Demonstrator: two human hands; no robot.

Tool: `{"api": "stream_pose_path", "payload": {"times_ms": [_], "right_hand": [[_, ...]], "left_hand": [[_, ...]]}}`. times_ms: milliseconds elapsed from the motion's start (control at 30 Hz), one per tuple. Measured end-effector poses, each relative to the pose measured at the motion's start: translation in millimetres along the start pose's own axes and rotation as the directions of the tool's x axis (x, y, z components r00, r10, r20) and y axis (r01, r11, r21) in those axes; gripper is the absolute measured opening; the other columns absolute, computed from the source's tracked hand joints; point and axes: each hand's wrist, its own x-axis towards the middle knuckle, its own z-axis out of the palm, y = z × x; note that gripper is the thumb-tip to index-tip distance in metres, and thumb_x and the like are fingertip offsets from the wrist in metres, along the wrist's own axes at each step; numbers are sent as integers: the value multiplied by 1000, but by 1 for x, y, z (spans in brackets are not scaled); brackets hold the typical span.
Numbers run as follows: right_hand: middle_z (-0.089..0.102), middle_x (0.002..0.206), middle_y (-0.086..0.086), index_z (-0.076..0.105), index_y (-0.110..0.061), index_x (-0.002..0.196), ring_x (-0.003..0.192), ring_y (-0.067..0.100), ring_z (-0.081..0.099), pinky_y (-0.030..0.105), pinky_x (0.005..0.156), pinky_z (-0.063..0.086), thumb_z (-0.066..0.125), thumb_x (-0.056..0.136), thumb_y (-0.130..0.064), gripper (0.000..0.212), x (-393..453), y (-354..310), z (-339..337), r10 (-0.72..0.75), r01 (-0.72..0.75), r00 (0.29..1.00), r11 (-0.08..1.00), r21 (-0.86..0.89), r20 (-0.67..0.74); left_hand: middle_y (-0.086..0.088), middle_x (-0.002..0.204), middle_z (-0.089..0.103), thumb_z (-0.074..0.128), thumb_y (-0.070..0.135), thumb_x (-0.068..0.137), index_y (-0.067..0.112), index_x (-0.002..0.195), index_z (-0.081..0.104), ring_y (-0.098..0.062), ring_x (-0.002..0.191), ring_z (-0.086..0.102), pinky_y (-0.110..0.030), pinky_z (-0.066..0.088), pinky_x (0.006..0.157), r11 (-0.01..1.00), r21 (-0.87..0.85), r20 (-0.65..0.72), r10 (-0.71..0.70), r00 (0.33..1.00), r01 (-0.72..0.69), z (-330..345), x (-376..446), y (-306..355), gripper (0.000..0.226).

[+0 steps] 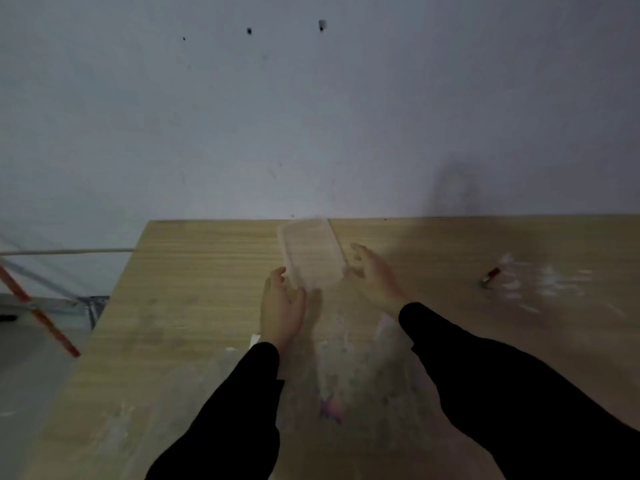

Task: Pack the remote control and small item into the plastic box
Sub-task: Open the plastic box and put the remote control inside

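Observation:
The view is blurred. A long translucent plastic box (310,252) lies lengthwise near the back edge of the wooden table (194,271). My left hand (282,306) grips the box's near left corner, thumb under its near end. Beside the box's right edge, my right hand (374,275) has its fingers spread, the thumb touching the near right corner. A small red and silver item (490,276) lies on the table far to the right, apart from both hands. I cannot make out a remote control.
Crumpled clear plastic (547,282) lies beside the small item at the right. More clear wrap (349,368) with a pinkish spot lies between my forearms. A grey wall stands right behind the table. Left of the table's edge an orange bar (41,317) slants across the floor.

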Motion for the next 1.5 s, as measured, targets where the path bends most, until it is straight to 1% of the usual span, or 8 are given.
{"api": "stream_pose_path", "payload": {"times_ms": [133, 367, 633, 733, 867, 1000, 1133, 1500], "right_hand": [[60, 123, 12, 48, -15, 128, 112, 30, 57, 44, 99, 46, 62, 82, -30, 51, 23, 0, 12, 153, -154, 988, 986, -61, -10], [68, 105, 14, 62, -6, 100, 95, 31, 62, 37, 87, 50, 53, 81, -8, 21, 11, 8, 12, 140, -143, 989, 985, -95, -38], [62, 93, 12, 60, -9, 107, 77, 26, 57, 41, 76, 49, 44, 91, -4, 23, -77, 32, -13, 170, -164, 980, 985, -57, 108], [65, 107, 16, 61, -10, 110, 94, 30, 60, 40, 86, 48, 43, 93, -5, 25, -112, 32, -15, 172, -162, 968, 984, -70, 185], [61, 99, 5, 54, -8, 119, 88, 26, 52, 20, 76, 45, 49, 85, 2, 36, -156, 34, -11, 203, -202, 978, 979, -18, 46], [57, 117, 19, 43, -13, 130, 99, 34, 58, 50, 87, 51, 59, 82, -2, 52, -201, 34, -3, 249, -243, 966, 965, 96, -63], [39, 142, 13, 35, -14, 138, 128, 28, 40, 32, 103, 35, 57, 83, 0, 61, -234, 42, 9, 194, -189, 973, 981, 46, -128], [18, 157, 8, 28, -11, 144, 144, 22, 16, 32, 115, 18, 53, 92, -15, 58, -246, 58, 15, 217, -223, 974, 969, -104, -67]], "left_hand": [[-24, 126, 53, 61, 12, 83, 4, 128, 42, -37, 107, 57, -44, 49, 91, 995, -45, -32, -86, 996, 85, 9, 19, -5, 50], [-25, 135, 45, 59, 9, 83, 2, 135, 38, -36, 122, 45, -38, 38, 101, 1000, 22, -64, -19, 998, 20, -2, 29, -15, 57], [-27, 134, 49, 58, 7, 84, -1, 137, 37, -38, 126, 44, -42, 35, 107, 968, 177, 160, 149, 976, -177, -9, -17, -15, 58], [-27, 121, 60, 53, 4, 85, 0, 130, 48, -39, 109, 58, -40, 45, 95, 959, 203, 234, 151, 961, -200, -7, -52, -20, 46], [-26, 107, 68, 47, -2, 85, 2, 122, 57, -38, 97, 63, -38, 49, 83, 977, 175, 170, 91, 981, -121, -4, -98, -32, 39], [-23, 98, 70, 48, -3, 85, 2, 121, 58, -35, 88, 65, -30, 46, 75, 997, 78, 96, -8, 995, 1, -4, -136, -40, 38], [0, 76, 64, 53, 3, 86, 4, 123, 56, -14, 68, 59, -21, 43, 66, 999, 43, 169, -10, 986, 3, 1, -157, -40, 38], [-32, 125, 51, 58, 18, 86, -4, 122, 49, -45, 115, 48, -50, 40, 96, 913, 403, 40, 55, 998, -67, -43, -140, -60, 44]]}}
